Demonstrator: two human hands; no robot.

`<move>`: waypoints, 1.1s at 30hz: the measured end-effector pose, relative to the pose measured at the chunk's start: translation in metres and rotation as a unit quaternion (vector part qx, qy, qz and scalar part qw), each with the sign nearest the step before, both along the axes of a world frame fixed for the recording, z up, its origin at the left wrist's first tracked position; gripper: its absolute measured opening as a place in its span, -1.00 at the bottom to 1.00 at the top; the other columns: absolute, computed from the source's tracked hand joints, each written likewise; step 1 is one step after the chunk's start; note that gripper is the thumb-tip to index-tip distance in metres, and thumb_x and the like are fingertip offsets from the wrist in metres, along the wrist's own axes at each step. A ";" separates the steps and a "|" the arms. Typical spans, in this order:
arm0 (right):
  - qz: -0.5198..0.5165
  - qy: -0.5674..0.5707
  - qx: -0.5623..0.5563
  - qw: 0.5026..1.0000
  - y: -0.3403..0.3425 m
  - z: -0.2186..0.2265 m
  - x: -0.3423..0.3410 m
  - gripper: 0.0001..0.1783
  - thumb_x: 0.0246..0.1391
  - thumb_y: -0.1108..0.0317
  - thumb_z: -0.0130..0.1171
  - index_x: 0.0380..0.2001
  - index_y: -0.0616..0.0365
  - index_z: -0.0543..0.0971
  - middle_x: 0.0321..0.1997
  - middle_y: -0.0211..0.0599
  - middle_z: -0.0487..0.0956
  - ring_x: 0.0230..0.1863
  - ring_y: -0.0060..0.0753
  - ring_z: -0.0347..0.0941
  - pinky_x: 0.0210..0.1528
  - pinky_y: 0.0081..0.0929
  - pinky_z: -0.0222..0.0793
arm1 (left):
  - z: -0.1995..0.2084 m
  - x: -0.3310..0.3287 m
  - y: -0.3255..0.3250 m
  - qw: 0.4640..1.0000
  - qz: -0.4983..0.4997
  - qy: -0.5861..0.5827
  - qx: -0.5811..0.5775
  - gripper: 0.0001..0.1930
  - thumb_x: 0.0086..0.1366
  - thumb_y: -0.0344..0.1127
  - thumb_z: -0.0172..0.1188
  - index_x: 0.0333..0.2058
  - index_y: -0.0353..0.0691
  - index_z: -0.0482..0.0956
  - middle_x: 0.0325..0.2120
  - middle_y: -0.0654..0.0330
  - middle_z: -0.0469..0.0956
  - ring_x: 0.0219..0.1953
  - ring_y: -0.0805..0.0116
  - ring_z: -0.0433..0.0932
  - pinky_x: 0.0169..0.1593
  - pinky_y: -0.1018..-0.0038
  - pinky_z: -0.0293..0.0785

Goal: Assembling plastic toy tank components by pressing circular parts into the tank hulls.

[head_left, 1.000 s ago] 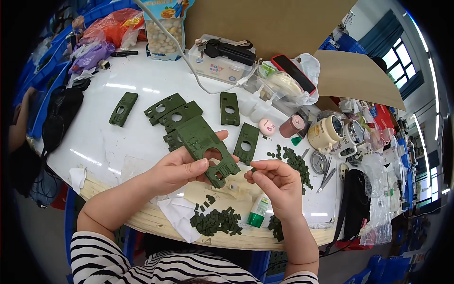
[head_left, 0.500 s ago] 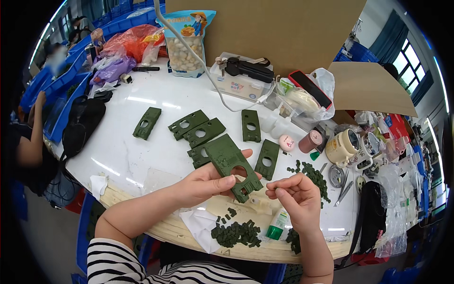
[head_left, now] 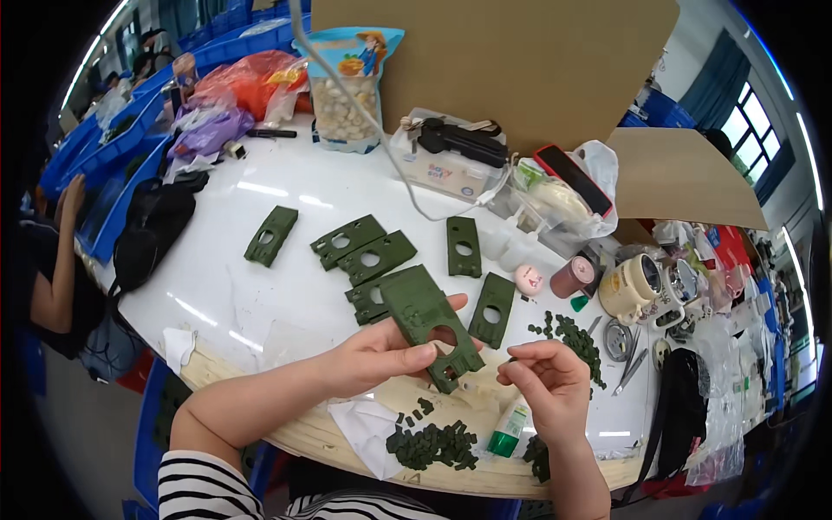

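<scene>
Bright light is flooding the white desk [head_left: 217,247], leaving streaks of glare [head_left: 192,310] at left; a window [head_left: 752,113] is glowing upper right, and fisheye distortion is bending the dark-rimmed edges.

Cream mug [head_left: 619,299] near a pink cylinder [head_left: 572,278], red-edged phone [head_left: 574,180], purple plastic bag [head_left: 208,135]

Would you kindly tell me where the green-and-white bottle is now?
In the head view, the bottle is right of centre near the table's front edge, between a pile of small green pieces and the right hand.
</scene>
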State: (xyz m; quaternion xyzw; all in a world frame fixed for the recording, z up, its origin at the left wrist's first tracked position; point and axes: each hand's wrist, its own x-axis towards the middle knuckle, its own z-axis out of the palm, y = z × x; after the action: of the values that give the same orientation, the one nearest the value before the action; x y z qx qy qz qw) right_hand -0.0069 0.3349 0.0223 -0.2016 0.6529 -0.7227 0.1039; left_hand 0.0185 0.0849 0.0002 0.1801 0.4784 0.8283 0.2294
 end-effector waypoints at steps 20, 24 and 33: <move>0.021 -0.005 0.002 1.000 -0.003 -0.001 0.005 -0.78 0.11 0.58 0.23 -0.14 0.37 0.58 -0.24 -0.24 0.63 -0.21 -0.53 0.58 -0.09 -0.57 0.49 | -0.004 0.009 0.002 1.000 0.004 0.003 -0.013 -0.25 0.45 -0.11 -0.02 0.42 -0.13 -0.25 0.26 0.04 0.27 0.26 0.28 0.31 0.20 0.32 0.32; 0.025 -0.003 0.016 1.000 -0.003 -0.003 0.005 -0.78 0.10 0.58 0.24 -0.15 0.37 0.59 -0.24 -0.24 0.63 -0.22 -0.54 0.58 -0.08 -0.57 0.48 | -0.003 0.011 0.002 1.000 0.006 0.003 -0.013 -0.25 0.45 -0.12 -0.02 0.42 -0.13 -0.25 0.25 0.04 0.29 0.25 0.28 0.31 0.20 0.32 0.32; 0.029 0.008 0.027 0.999 -0.002 -0.002 0.005 -0.77 0.10 0.58 0.24 -0.14 0.36 0.59 -0.23 -0.24 0.63 -0.19 -0.55 0.57 -0.05 -0.56 0.47 | -0.002 0.011 0.002 1.000 0.008 0.003 -0.013 -0.25 0.45 -0.13 -0.02 0.41 -0.14 -0.24 0.25 0.05 0.29 0.25 0.29 0.32 0.18 0.33 0.34</move>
State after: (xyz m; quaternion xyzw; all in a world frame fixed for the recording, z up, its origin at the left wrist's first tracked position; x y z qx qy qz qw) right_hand -0.0021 0.3331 0.0201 -0.2228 0.6670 -0.6999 0.1248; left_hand 0.0292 0.0867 -0.0020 0.1755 0.4913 0.8234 0.2234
